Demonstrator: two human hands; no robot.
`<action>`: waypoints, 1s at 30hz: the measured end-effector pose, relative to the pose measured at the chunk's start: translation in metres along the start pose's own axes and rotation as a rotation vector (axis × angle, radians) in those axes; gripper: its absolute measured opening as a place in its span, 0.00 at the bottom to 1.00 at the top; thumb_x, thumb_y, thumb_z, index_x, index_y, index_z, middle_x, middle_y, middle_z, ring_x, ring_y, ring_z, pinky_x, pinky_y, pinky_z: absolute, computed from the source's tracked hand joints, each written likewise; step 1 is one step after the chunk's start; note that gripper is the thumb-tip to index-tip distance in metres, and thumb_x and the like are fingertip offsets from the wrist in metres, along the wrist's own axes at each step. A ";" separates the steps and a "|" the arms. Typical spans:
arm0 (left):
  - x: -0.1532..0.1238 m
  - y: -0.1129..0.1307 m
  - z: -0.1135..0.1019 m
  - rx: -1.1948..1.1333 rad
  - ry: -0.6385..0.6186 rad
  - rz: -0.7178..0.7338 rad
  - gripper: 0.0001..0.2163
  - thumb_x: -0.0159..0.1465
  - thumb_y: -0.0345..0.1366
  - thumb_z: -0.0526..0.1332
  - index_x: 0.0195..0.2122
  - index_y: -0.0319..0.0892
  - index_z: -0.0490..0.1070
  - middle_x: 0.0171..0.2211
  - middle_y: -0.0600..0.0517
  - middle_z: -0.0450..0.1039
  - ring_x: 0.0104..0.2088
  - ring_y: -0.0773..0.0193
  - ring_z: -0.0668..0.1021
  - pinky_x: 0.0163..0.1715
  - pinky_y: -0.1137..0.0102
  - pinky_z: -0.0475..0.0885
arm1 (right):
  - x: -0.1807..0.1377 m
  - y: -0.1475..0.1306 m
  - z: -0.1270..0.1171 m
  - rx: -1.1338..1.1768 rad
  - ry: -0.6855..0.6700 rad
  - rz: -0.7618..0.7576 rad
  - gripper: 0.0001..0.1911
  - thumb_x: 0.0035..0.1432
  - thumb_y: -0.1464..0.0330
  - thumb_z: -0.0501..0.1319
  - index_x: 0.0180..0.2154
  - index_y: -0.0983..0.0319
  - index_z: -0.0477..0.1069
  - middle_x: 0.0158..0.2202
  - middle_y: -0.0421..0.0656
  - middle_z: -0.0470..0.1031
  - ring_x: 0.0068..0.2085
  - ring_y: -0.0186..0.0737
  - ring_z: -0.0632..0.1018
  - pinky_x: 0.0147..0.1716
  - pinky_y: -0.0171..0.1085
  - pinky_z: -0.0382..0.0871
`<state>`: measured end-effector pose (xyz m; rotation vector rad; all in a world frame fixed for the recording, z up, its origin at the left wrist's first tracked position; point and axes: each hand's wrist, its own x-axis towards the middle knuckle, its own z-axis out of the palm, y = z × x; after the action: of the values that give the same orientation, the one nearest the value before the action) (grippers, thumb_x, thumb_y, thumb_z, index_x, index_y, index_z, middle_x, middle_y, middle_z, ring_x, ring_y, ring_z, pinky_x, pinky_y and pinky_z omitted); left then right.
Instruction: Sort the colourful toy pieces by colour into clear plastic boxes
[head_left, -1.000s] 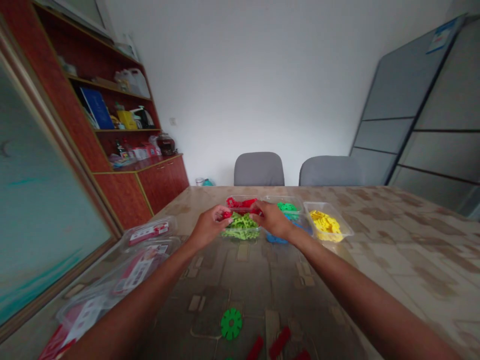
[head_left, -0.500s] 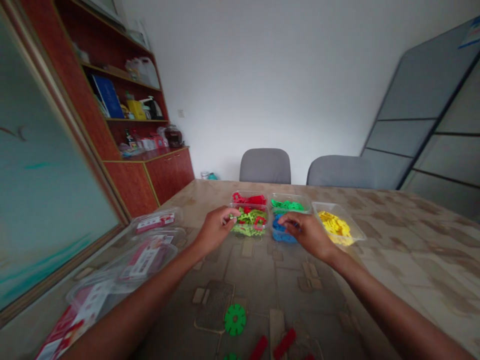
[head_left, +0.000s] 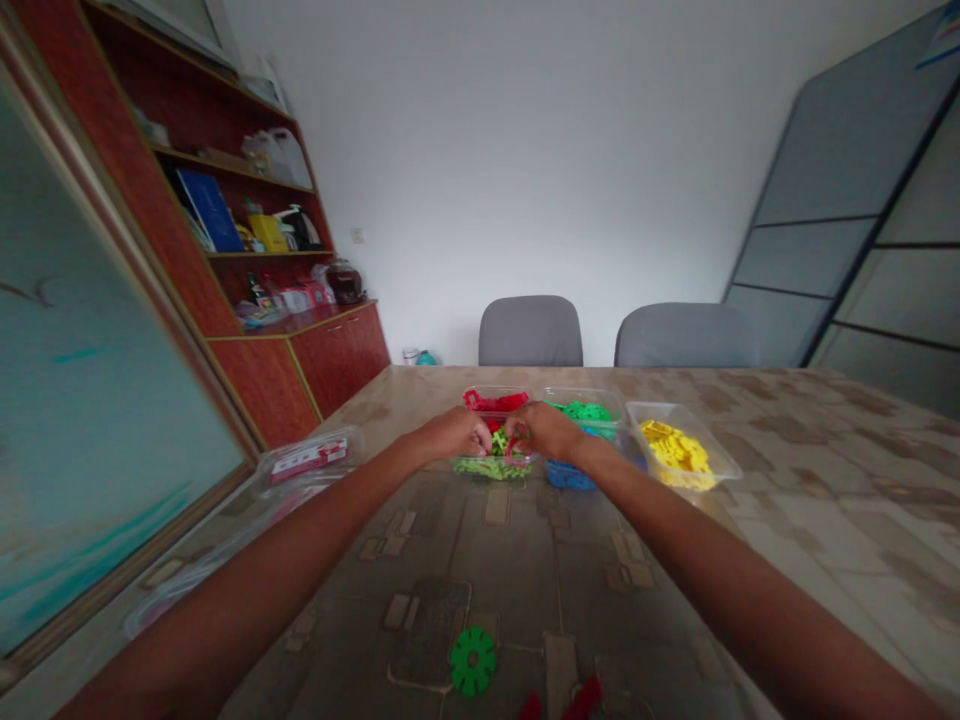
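Note:
Both my hands are over a clear plastic box of light-green plastic pieces [head_left: 491,468], with a few red pieces among them. My left hand [head_left: 459,434] reaches in from the left side, its fingers curled down among the pieces; what they hold, if anything, is hidden. From the right, my right hand [head_left: 544,428] has its fingertips closed on a curved red plastic piece [head_left: 515,448] at the same box. Just behind is a box of red pieces [head_left: 495,400]. Partly under my right forearm lies a box of blue pieces [head_left: 570,474].
A box of green pieces [head_left: 585,411] and a box of yellow pieces [head_left: 675,447] stand to the right. Clear lids with labels [head_left: 311,456] lie at the left. Near me are a green notched disc [head_left: 473,661] and red pieces [head_left: 583,698]. Grey chairs [head_left: 530,331] stand behind the table.
My right hand has moved left from the blue box to the light-green box and closed on a red piece. My left hand has moved slightly right, its fingers curling into that box.

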<state>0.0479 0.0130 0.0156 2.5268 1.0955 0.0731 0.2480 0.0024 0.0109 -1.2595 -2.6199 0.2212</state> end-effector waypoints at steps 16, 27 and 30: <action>-0.004 0.002 0.006 -0.082 0.026 0.054 0.09 0.63 0.37 0.62 0.32 0.35 0.72 0.28 0.53 0.73 0.28 0.66 0.76 0.32 0.68 0.71 | 0.032 0.030 -0.014 0.167 0.255 0.280 0.12 0.64 0.65 0.57 0.47 0.65 0.68 0.43 0.44 0.73 0.37 0.37 0.77 0.35 0.40 0.74; 0.001 0.003 0.018 -0.011 0.070 -0.034 0.11 0.66 0.40 0.58 0.34 0.36 0.72 0.32 0.53 0.73 0.32 0.64 0.76 0.34 0.66 0.73 | 0.040 0.011 0.003 -0.007 -0.015 -0.059 0.11 0.62 0.66 0.60 0.45 0.64 0.71 0.46 0.44 0.73 0.45 0.43 0.75 0.44 0.47 0.71; 0.001 0.005 0.018 0.024 0.062 -0.045 0.10 0.66 0.39 0.58 0.35 0.36 0.72 0.33 0.52 0.73 0.33 0.63 0.77 0.36 0.65 0.73 | 0.046 0.010 0.003 -0.091 -0.056 -0.096 0.11 0.62 0.66 0.60 0.45 0.64 0.70 0.48 0.45 0.72 0.47 0.44 0.74 0.46 0.48 0.70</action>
<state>0.0558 0.0045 0.0008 2.5355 1.1831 0.1276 0.2274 0.0443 0.0123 -1.1676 -2.7591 0.1239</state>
